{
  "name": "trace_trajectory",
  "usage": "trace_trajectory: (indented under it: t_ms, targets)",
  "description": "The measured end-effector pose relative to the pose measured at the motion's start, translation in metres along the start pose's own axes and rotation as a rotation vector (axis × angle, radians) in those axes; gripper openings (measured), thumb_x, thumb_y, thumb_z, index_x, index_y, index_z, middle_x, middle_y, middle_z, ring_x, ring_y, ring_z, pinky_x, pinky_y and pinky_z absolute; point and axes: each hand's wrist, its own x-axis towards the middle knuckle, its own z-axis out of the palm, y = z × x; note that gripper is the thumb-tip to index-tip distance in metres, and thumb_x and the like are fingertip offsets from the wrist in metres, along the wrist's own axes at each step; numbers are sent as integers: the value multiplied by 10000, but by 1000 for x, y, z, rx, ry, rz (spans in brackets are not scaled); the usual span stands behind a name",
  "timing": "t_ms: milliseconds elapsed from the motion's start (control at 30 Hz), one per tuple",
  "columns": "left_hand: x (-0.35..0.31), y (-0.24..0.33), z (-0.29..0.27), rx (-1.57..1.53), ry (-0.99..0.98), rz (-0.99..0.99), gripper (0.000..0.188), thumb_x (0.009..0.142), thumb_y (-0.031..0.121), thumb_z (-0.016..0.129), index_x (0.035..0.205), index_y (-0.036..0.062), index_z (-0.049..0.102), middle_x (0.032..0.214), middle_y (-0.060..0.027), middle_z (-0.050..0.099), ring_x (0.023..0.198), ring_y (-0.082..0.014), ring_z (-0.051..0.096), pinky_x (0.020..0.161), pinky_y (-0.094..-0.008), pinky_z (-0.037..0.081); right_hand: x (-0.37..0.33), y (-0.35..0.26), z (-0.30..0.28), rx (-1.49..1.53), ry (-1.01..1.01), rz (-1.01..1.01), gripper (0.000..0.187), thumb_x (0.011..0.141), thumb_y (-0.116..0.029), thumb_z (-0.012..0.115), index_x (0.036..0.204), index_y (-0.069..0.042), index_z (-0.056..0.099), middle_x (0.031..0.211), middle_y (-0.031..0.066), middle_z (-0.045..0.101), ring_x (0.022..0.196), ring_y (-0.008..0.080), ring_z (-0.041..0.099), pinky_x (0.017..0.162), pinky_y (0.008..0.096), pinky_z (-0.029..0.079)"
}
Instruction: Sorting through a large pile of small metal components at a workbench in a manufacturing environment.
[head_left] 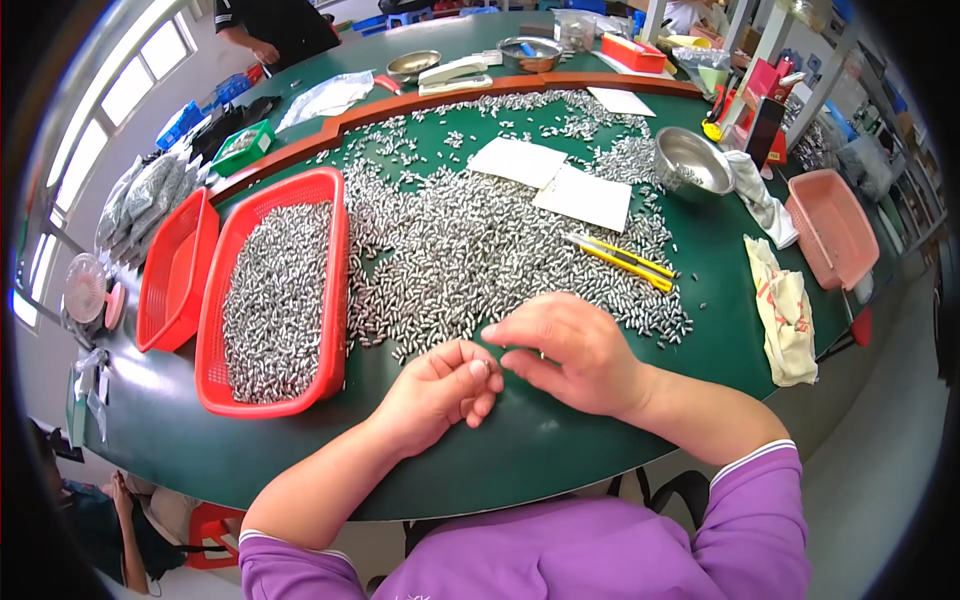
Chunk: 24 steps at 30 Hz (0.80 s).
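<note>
Many small silvery metal pieces (455, 250), oblong in shape, lie in a broad spread on the green table (480, 460). Close to its near edge, my left hand (440, 390) is closed, thumb pressed to the forefinger. Something tiny seems to sit in that pinch, too small to name. Just to the right, my right hand (570, 355) is held with thumb and forefinger apart, its fingertips close to the left hand; nothing shows between them. A yellow utility knife (630, 265) rests on the pieces beyond my right hand.
Left of the spread stands a red basket (340, 260) full of similar pieces, beside another red tray (165, 300). White cards (590, 200) lie on the pieces. A metal bowl (690, 160), cloths (780, 310) and a pink basket (835, 225) are at right. A person (275, 30) stands across the table.
</note>
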Motion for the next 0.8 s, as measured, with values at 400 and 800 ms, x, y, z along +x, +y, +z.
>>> trace_trajectory:
  t_ms: [400, 800]
  targets:
    - [1, -2, -1, 35, 49, 68, 153, 1006, 184, 471, 1014, 41, 525, 917, -60, 602, 714, -108, 565, 622, -233, 486, -3, 0, 3, -63, -72, 15, 289, 759, -89, 701, 1043, -131, 668, 990, 52, 579, 890, 242, 598, 746, 363, 496]
    - [2, -1, -1, 38, 70, 87, 174, 1010, 178, 457, 1033, 28, 542, 915, -58, 606, 711, -104, 565, 621, -233, 492, -5, 3, 1, -98, -64, 104, 249, 753, -57, 715, 995, -103, 684, 978, 49, 603, 871, 222, 610, 733, 337, 509]
